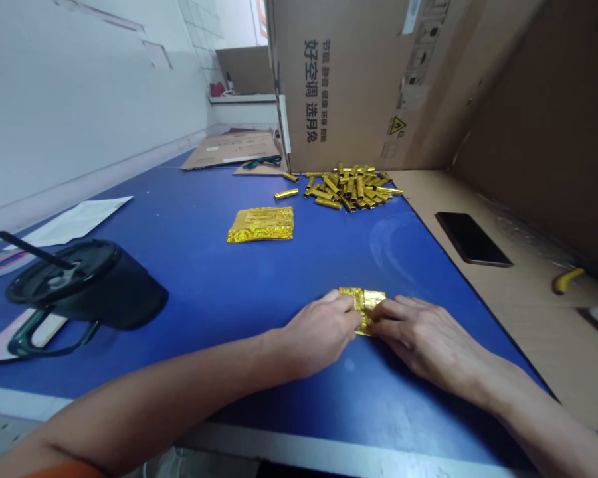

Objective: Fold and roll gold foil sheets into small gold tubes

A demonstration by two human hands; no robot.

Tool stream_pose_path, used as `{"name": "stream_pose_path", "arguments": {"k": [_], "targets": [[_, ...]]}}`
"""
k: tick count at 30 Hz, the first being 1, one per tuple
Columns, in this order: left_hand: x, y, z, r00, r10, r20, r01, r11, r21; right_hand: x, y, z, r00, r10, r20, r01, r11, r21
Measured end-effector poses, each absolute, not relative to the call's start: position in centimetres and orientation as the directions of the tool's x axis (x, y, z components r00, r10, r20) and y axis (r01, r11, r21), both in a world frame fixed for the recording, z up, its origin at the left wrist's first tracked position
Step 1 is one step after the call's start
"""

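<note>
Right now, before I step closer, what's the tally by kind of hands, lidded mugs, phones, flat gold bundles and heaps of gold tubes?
Left hand and right hand: 2
Lidded mug: 1
Phone: 1
Flat gold bundle: 1
Heap of gold tubes: 1
Total: 6
Not counted: gold foil at the hands, partly covered.

Blue table (219,285), pale along its near edge (259,439); white wall (80,99) at left; printed cardboard (363,86) upright behind; far background (235,23) brightly lit.
</note>
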State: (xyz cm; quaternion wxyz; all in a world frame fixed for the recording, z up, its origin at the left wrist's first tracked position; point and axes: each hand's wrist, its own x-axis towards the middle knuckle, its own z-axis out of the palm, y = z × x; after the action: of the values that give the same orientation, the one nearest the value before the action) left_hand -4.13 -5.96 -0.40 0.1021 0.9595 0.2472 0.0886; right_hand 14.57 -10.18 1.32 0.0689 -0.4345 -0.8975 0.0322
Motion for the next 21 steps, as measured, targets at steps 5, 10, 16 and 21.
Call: {"name": "stream_pose_path", "arguments": {"k": [5, 10, 16, 21], "targets": [[-4.09, -5.97, -0.11, 0.876, 0.468, 0.118, 0.429, -0.867, 0.252, 14.41, -10.28, 1.56, -0.615, 0.784, 0.084, 0.777, 0.621, -0.106], [-3.93, -6.20, 0.02, 0.900, 0.419, 0.124, 0.392, -0.900, 0.191, 14.47, -10.44, 1.81, -0.608, 0.790, 0.081, 0.776, 0.613, -0.151], [-3.77, -6.26, -0.22, 0.915, 0.392, 0.102, 0.382, -0.919, 0.100, 14.72, -10.59, 2.05, -0.607, 0.793, 0.045, 0.766, 0.599, -0.234], [-3.66, -6.25, -0.18, 0.890, 0.441, 0.113, 0.432, -0.897, 0.094, 14.70, -10.54, 1.64, -0.587, 0.807, 0.065, 0.779, 0.584, -0.228]]}}
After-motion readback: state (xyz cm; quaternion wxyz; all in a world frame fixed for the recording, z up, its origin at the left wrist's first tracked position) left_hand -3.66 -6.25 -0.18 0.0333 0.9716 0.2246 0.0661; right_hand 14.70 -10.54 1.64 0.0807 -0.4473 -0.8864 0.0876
